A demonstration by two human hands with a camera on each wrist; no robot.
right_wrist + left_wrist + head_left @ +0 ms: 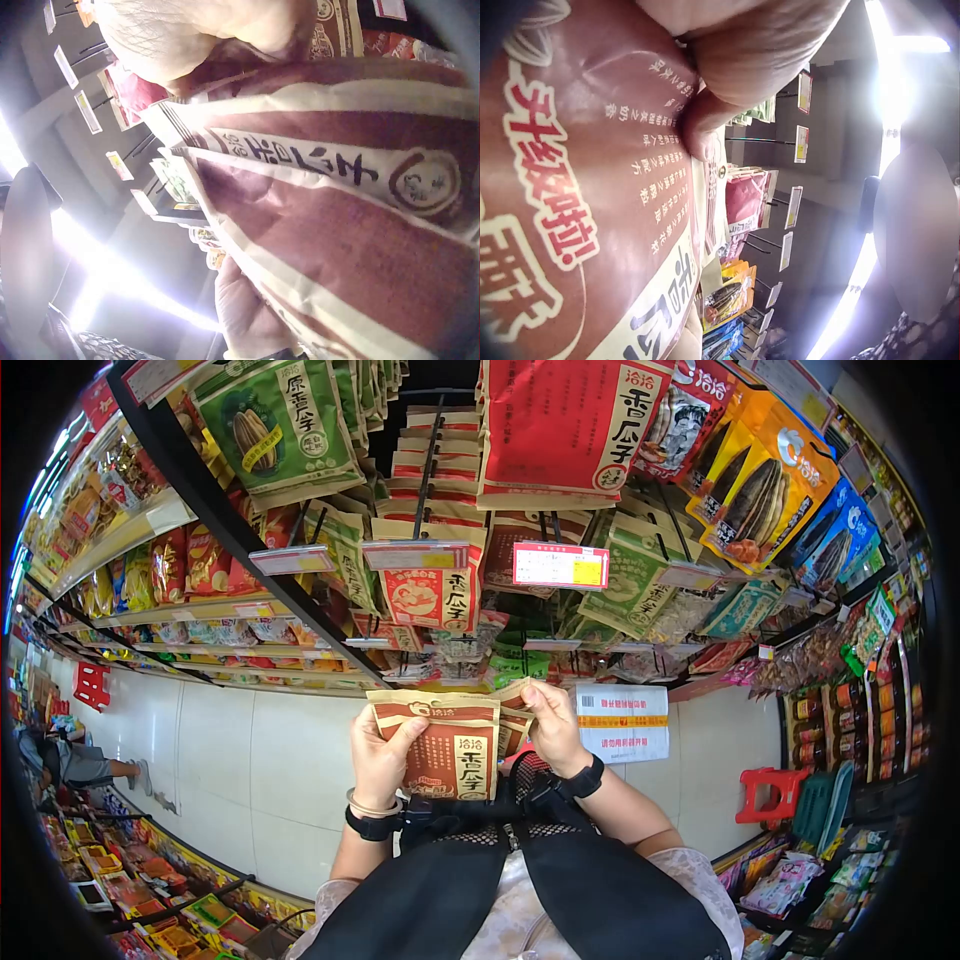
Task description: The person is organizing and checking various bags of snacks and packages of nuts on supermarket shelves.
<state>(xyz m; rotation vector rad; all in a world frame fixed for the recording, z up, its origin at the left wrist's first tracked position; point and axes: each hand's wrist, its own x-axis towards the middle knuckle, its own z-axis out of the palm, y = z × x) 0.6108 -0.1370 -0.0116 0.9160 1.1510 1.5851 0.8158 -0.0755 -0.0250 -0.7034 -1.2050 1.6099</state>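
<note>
My left hand [383,760] grips the left edge of a brown-red snack bag [440,745], its thumb [705,124] lying across the bag's front. Behind that bag's right side is another brown bag [513,732], whose top corner my right hand [556,728] pinches between thumb and fingers. The right wrist view shows the right hand [202,37] at the upper edge of the brown bags [337,240], which overlap, and the left hand [251,311] beyond them. Both bags are held upright in front of the chest.
Ahead, green bags [280,435], red bags [570,435] and yellow bags [765,500] hang on hooks with price tags [560,565]. A white carton [622,723] lies beyond the right hand. Red stools [770,793] [92,686] stand on the tiled floor at both sides.
</note>
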